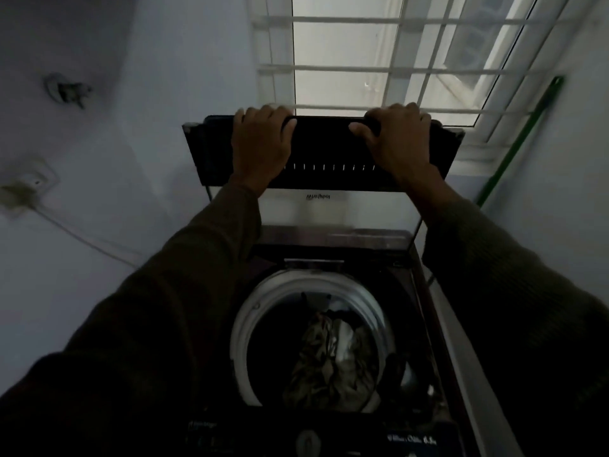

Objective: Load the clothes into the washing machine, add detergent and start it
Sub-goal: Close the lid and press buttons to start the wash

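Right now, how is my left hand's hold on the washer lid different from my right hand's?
The left hand grips the raised lid near its left end; the right hand grips it near the right end. The left thumb points right along the lid's face, while the right thumb points left, so the two mirror each other. Both curl their fingers over the lid's top edge at about the same height, above the open drum with clothes inside.

Clothes (329, 354) lie in the drum (250, 324), before the raised lid (324, 146); window (346, 61) behind.
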A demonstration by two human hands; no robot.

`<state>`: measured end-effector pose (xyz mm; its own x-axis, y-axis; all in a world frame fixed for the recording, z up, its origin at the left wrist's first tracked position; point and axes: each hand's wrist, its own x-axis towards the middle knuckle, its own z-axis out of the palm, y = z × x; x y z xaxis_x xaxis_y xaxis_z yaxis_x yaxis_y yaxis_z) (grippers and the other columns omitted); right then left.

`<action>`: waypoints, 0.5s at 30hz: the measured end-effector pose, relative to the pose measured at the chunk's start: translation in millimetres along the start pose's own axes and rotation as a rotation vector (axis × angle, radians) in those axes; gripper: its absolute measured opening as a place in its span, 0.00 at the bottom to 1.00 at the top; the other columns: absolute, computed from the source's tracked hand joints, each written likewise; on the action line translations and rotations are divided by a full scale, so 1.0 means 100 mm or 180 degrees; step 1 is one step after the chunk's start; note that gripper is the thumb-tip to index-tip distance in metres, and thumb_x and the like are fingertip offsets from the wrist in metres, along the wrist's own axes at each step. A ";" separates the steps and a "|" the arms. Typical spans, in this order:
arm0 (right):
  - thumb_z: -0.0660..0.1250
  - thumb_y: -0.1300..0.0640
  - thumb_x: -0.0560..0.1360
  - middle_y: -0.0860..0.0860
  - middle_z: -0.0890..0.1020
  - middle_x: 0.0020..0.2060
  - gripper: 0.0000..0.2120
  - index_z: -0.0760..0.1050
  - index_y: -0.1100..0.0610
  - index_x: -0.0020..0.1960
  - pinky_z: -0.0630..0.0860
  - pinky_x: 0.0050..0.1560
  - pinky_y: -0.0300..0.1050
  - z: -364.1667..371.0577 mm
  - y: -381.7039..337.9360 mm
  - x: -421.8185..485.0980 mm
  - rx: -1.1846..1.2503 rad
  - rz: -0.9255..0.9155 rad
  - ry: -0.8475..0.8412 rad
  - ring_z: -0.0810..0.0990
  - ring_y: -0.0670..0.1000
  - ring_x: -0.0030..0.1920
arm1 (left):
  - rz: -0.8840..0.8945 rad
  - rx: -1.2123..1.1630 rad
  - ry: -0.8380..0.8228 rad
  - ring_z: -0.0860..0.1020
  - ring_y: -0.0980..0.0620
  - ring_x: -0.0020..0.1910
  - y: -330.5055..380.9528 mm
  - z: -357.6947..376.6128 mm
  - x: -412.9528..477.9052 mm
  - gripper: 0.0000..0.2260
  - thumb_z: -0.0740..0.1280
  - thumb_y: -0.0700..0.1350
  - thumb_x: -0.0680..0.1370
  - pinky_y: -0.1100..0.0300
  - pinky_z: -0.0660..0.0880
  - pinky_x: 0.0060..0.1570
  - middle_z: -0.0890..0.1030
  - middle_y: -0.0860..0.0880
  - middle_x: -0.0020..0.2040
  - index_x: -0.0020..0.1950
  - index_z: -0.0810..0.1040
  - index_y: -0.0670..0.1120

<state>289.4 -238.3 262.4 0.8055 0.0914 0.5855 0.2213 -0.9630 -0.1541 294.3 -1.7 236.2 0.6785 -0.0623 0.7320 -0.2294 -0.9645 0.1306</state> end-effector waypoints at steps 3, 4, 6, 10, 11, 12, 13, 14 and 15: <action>0.59 0.31 0.74 0.56 0.82 0.42 0.27 0.82 0.52 0.48 0.73 0.57 0.60 -0.14 -0.02 -0.16 0.0101 -0.0036 -0.0010 0.77 0.62 0.54 | -0.0043 0.0061 0.0087 0.78 0.44 0.49 0.07 -0.21 -0.18 0.18 0.55 0.58 0.81 0.49 0.68 0.58 0.82 0.47 0.48 0.54 0.80 0.48; 0.58 0.29 0.73 0.55 0.82 0.39 0.28 0.83 0.52 0.47 0.75 0.56 0.59 -0.18 -0.03 -0.22 0.0164 -0.0028 0.0009 0.78 0.61 0.52 | -0.0045 0.0075 0.0106 0.78 0.45 0.48 0.10 -0.28 -0.25 0.19 0.56 0.59 0.81 0.49 0.68 0.57 0.82 0.47 0.47 0.53 0.80 0.48; 0.59 0.28 0.72 0.56 0.82 0.39 0.28 0.84 0.50 0.48 0.76 0.53 0.59 -0.28 -0.07 -0.39 0.0245 0.0001 0.0082 0.79 0.61 0.50 | -0.0054 0.0089 0.0134 0.78 0.46 0.47 0.14 -0.43 -0.40 0.19 0.55 0.60 0.81 0.51 0.67 0.55 0.82 0.48 0.46 0.53 0.80 0.49; 0.64 0.36 0.75 0.58 0.82 0.46 0.20 0.84 0.50 0.53 0.74 0.51 0.58 -0.45 -0.17 -0.86 0.0079 -0.0079 0.0221 0.76 0.63 0.54 | -0.0018 0.0010 0.0147 0.79 0.47 0.47 0.19 -0.68 -0.78 0.17 0.56 0.58 0.82 0.51 0.67 0.55 0.82 0.50 0.45 0.53 0.79 0.50; 0.65 0.37 0.75 0.58 0.82 0.46 0.19 0.85 0.50 0.53 0.74 0.50 0.57 -0.50 -0.20 -0.98 0.0064 -0.0108 0.0269 0.76 0.63 0.53 | 0.0015 -0.0025 0.0145 0.79 0.47 0.47 0.20 -0.75 -0.88 0.16 0.56 0.58 0.82 0.50 0.67 0.56 0.82 0.50 0.45 0.53 0.79 0.51; 0.66 0.37 0.75 0.58 0.82 0.46 0.19 0.85 0.50 0.53 0.73 0.49 0.56 -0.52 -0.21 -1.10 0.0094 -0.0115 0.0302 0.76 0.63 0.52 | 0.0048 -0.0069 0.0127 0.79 0.47 0.47 0.20 -0.80 -0.98 0.16 0.57 0.58 0.82 0.50 0.67 0.55 0.83 0.50 0.45 0.53 0.79 0.51; 0.67 0.38 0.74 0.57 0.83 0.46 0.19 0.85 0.50 0.53 0.74 0.47 0.55 -0.55 -0.22 -1.20 0.0129 -0.0104 0.0304 0.76 0.63 0.51 | 0.0076 -0.0131 0.0098 0.79 0.47 0.47 0.21 -0.85 -1.08 0.15 0.58 0.58 0.82 0.49 0.67 0.55 0.83 0.51 0.45 0.53 0.80 0.51; 0.67 0.38 0.73 0.57 0.84 0.46 0.19 0.85 0.51 0.53 0.74 0.46 0.55 -0.57 -0.23 -1.31 0.0173 -0.0104 0.0286 0.77 0.63 0.51 | 0.0109 -0.0213 0.0059 0.79 0.47 0.47 0.20 -0.90 -1.17 0.15 0.59 0.58 0.81 0.49 0.67 0.54 0.83 0.51 0.45 0.53 0.80 0.51; 0.68 0.39 0.73 0.56 0.84 0.46 0.19 0.85 0.52 0.53 0.75 0.45 0.56 -0.59 -0.24 -1.42 0.0232 -0.0120 0.0256 0.77 0.62 0.50 | 0.0154 -0.0319 0.0002 0.80 0.47 0.46 0.20 -0.95 -1.27 0.15 0.60 0.59 0.80 0.50 0.68 0.53 0.83 0.51 0.44 0.52 0.80 0.51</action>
<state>137.2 -243.3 229.3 0.7498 0.1036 0.6535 0.2922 -0.9380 -0.1866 137.7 11.3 209.2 0.6645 -0.1080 0.7394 -0.3305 -0.9299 0.1612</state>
